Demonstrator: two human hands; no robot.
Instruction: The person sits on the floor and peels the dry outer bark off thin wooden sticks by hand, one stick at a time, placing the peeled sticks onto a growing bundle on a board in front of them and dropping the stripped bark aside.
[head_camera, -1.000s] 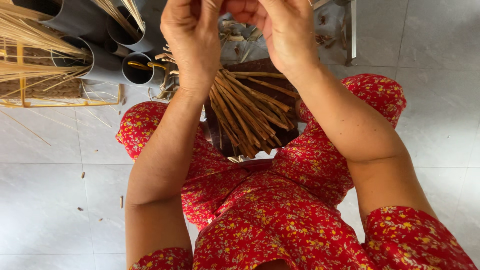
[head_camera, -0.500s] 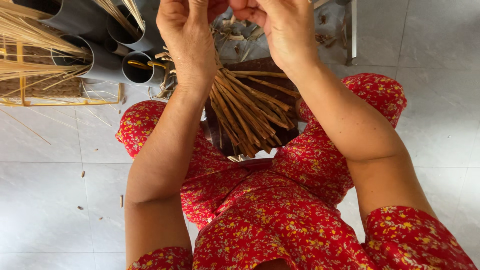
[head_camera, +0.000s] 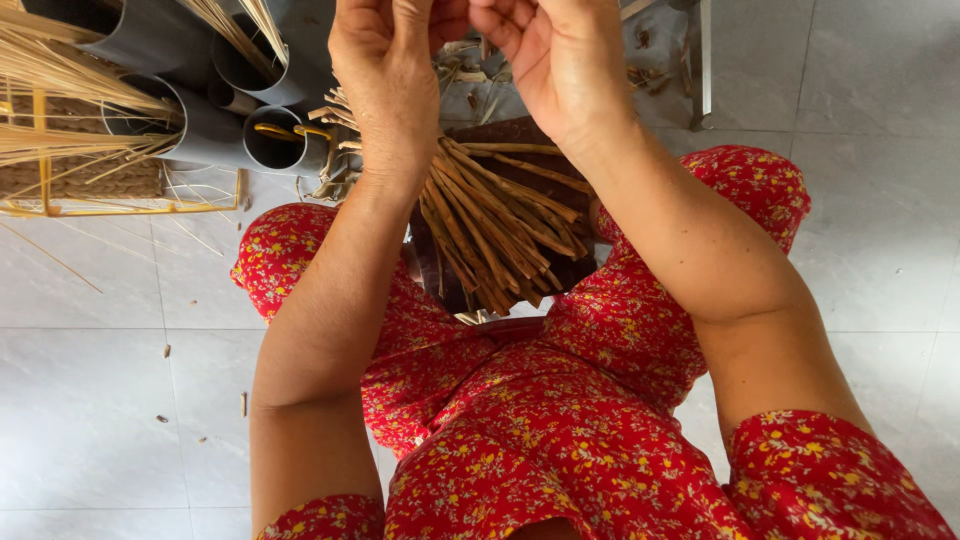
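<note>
The left hand (head_camera: 385, 75) and the right hand (head_camera: 560, 60) are raised together at the top of the view, close to each other, with their fingers bent inward. The fingertips are partly cut off by the upper edge, so I cannot tell if they grasp something or only touch each other. Just below the hands, between the two forearms, lies a bundle of brown sticks (head_camera: 495, 225). The sticks spread out like a fan toward the person and rest over a dark board (head_camera: 520, 135) above the lap. The person wears a red dress (head_camera: 560, 420) with small flowers, which fills the lower part of the view. To the left of the left hand stand several grey tubes (head_camera: 195, 125), open at the top; some of them hold thin pale straws (head_camera: 70, 90). Beside the tubes there is a yellow wire frame (head_camera: 120, 205) with a woven mat inside. The floor (head_camera: 100, 400) is of light tiles, and a few small bits of straw lie on it at the left.
</note>
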